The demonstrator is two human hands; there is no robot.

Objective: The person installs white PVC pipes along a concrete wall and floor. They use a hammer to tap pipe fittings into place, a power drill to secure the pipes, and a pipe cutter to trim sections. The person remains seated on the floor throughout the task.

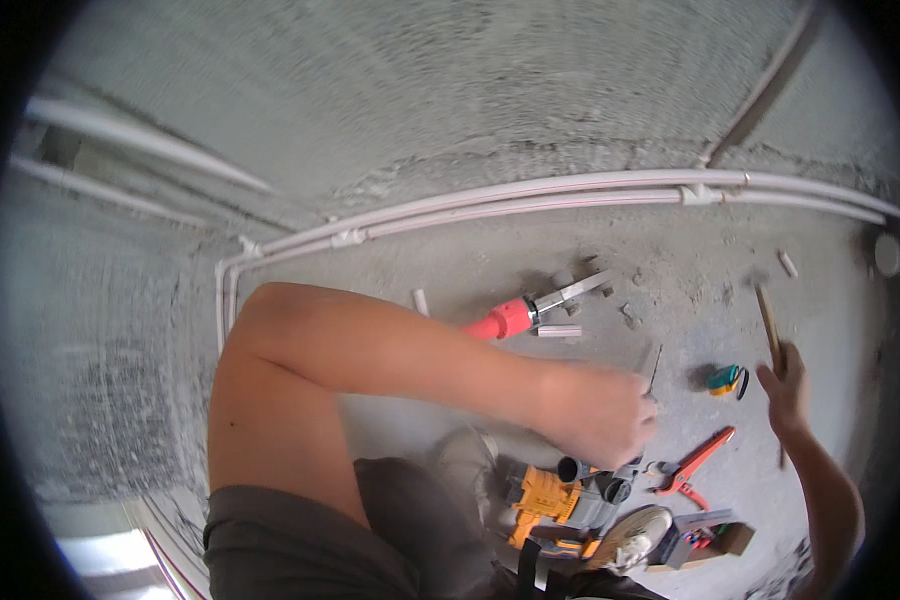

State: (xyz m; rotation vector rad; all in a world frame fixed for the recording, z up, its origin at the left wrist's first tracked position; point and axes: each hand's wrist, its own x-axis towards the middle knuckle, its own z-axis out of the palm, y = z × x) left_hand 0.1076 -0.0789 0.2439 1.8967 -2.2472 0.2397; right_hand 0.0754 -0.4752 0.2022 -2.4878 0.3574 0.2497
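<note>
My left arm reaches across to the middle of the view, where my left hand (600,415) is closed in a fist. A thin dark rod (656,368) sticks up from its far side; its kind does not show clearly. At the right, my right hand (788,390) is wrapped round a wooden-handled tool (769,320), whose far end is blurred against the floor. Between the hands lies a teal and yellow tape measure (722,379). Red-handled pipe cutters (698,463) lie nearer to me. A yellow and grey power drill (550,497) rests just below my left hand.
A red pipe-welding tool (505,319) with a flat metal plate lies beyond my left forearm, beside short pipe pieces (560,331). White pipes (530,190) run along the wall base. An open box (705,550) of small parts stands by my shoe (635,535).
</note>
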